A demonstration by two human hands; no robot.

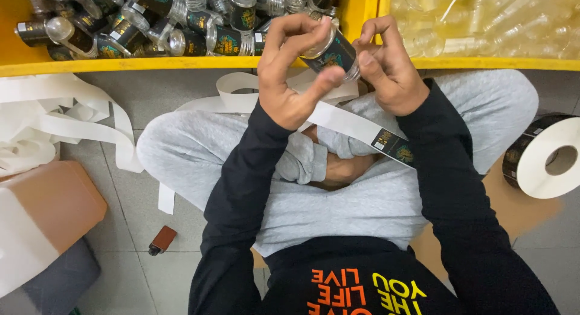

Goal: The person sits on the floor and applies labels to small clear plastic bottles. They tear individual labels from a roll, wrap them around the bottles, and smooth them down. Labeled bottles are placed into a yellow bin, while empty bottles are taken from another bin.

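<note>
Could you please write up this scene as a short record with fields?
Left hand: left hand grips a small clear bottle with a dark label
Right hand: right hand presses on the same bottle's label
Label strip: white backing strip runs under the hands, one dark label on it
Label roll: roll lies on the floor at the right
Left bin: yellow bin holds labelled bottles
Right bin: yellow bin holds plain clear bottles
Posture: person sits cross-legged on the floor
</note>
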